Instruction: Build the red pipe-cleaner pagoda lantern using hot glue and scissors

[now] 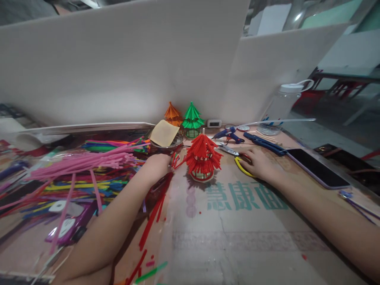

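In the middle of the work surface stands a small red pagoda-like model [204, 156] with two fringed roof tiers and a pale stick at its top. My right hand [255, 163] is closed around the yellow handle of the scissors [244, 168], which lie right of the model with blades pointing toward it. To the model's left, my left hand [158, 166] has its fingers curled beside a bundle of thin red and green strips [175, 160]. What it grips is hidden. Red pipe cleaners [152, 221] lie under and in front of that hand.
Left sits a heap of pink pipe cleaners [86, 164] and other colours, with a purple device [73, 223]. Behind stand a green model [192, 120], an orange model [172, 113] and a bowl [166, 149]. Right are a glue gun [230, 135], phone [317, 167] and bottle [277, 109].
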A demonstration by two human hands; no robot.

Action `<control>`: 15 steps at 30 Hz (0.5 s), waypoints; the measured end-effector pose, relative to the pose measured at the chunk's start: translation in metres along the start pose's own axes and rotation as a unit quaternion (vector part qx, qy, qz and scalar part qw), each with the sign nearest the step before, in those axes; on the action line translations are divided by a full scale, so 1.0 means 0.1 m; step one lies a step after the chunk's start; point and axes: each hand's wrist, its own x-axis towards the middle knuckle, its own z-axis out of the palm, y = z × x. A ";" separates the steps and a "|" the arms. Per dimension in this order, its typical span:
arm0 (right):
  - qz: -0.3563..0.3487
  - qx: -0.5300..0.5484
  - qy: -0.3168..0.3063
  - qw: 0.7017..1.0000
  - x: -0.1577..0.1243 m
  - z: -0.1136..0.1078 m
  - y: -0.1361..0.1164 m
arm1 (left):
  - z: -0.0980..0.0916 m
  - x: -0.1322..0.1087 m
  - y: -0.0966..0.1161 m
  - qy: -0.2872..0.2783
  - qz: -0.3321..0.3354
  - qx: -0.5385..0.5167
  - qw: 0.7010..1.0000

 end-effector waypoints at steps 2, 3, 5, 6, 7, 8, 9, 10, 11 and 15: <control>-0.003 0.001 0.001 1.000 0.00 0.00 0.00 | 0.00 0.02 0.00 0.021 -0.009 -0.001 1.000; -0.005 0.002 0.001 1.000 0.00 0.00 0.00 | -0.01 0.03 -0.02 0.034 -0.012 -0.004 0.999; -0.009 0.003 0.002 1.000 0.00 0.00 0.00 | -0.05 0.05 -0.06 0.064 -0.020 -0.008 0.998; -0.010 0.003 0.003 1.000 0.00 -0.01 0.00 | -0.07 0.05 -0.09 0.077 -0.025 -0.009 0.997; -0.011 0.003 0.003 1.000 0.00 -0.01 0.00 | -0.09 0.05 -0.11 0.085 -0.031 -0.009 0.996; -0.011 0.004 0.003 1.000 -0.01 -0.01 0.00 | -0.10 0.05 -0.13 0.088 -0.035 -0.008 0.995; -0.011 0.004 0.003 1.000 -0.01 -0.01 0.00 | -0.11 0.05 -0.15 0.084 -0.036 -0.007 0.996; -0.011 0.004 0.003 1.000 -0.01 -0.01 0.00 | -0.10 0.05 -0.16 0.074 -0.032 -0.008 0.997; -0.011 0.005 0.002 1.000 0.00 0.00 0.01 | -0.09 0.05 -0.16 0.057 -0.023 -0.009 0.998; -0.012 0.005 0.003 1.000 0.00 0.00 0.02 | 0.03 0.08 -0.08 -0.023 0.010 -0.006 1.000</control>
